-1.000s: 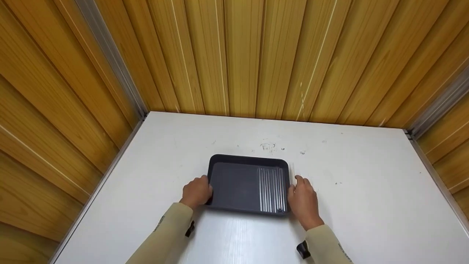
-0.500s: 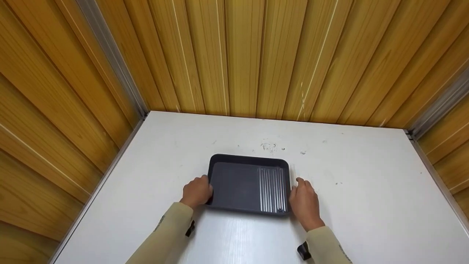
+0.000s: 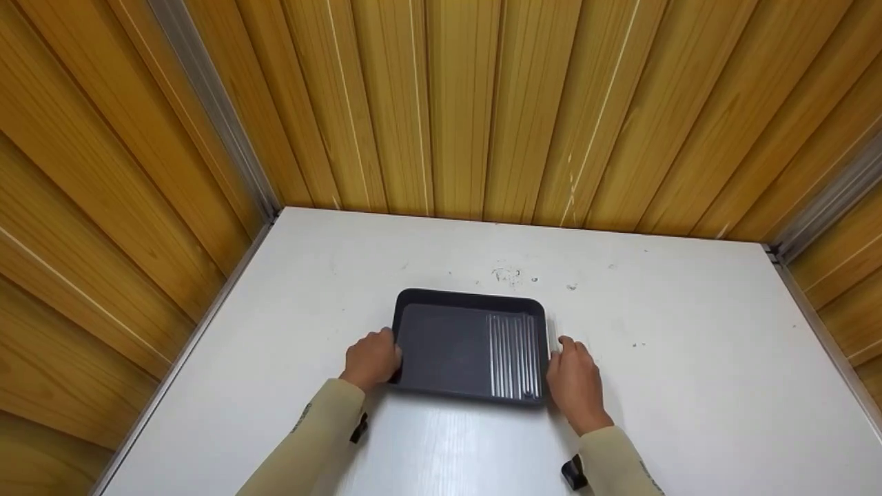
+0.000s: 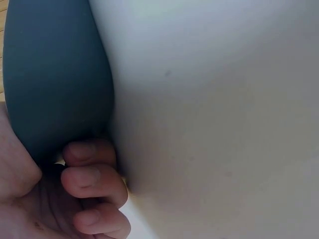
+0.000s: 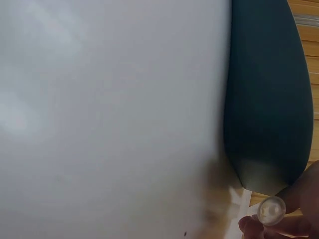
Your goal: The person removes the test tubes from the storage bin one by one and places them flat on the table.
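Note:
A dark grey rectangular tray lies flat on the white table, with several clear tubes side by side in its right part. My left hand grips the tray's left edge. In the left wrist view its fingers curl against the underside of the tray. My right hand sits at the tray's right edge. In the right wrist view its fingertips pinch a clear tube, seen end-on, beside the tray.
Wooden plank walls close the table in at the back and on both sides, with metal corner strips. Small dark marks dot the table behind the tray. White table surface lies all around the tray.
The pale strip of tube beside the tray's right rim shows less than a second ago. Both hands stay at the tray's edges, and the tray has not visibly moved.

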Tool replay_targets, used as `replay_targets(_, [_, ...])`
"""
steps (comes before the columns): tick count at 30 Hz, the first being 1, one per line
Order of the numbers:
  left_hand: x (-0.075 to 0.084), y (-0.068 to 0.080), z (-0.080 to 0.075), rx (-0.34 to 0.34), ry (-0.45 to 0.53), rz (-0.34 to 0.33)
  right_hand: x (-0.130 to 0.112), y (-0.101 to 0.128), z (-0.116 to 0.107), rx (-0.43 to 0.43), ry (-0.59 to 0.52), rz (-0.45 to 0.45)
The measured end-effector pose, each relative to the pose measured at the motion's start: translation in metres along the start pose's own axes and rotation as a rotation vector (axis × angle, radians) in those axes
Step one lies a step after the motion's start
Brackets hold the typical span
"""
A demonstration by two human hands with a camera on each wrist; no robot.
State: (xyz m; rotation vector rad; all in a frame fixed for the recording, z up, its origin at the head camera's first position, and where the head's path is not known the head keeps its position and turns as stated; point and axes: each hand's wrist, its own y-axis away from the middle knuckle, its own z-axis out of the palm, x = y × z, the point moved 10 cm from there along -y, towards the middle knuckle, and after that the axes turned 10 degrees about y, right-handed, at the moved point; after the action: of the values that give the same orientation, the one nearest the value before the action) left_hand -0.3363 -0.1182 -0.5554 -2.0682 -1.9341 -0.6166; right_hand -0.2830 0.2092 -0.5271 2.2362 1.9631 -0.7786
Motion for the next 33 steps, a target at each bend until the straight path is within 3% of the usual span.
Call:
replay_targets(10, [-0.001, -0.001, 0.000, 0.022, 0.009, 0.018, 0.005, -0.002, 0.005, -0.022, -0.010, 0.022])
replay_targets(24, [-0.001, 0.001, -0.001, 0.023, 0.001, 0.013, 0.018, -0.003, 0.016, -0.182, -0.094, 0.131])
replay_targets(33, [-0.002, -0.001, 0.001, 0.021, -0.013, 0.009, 0.022, -0.004, 0.020, -0.213, -0.098, 0.161])
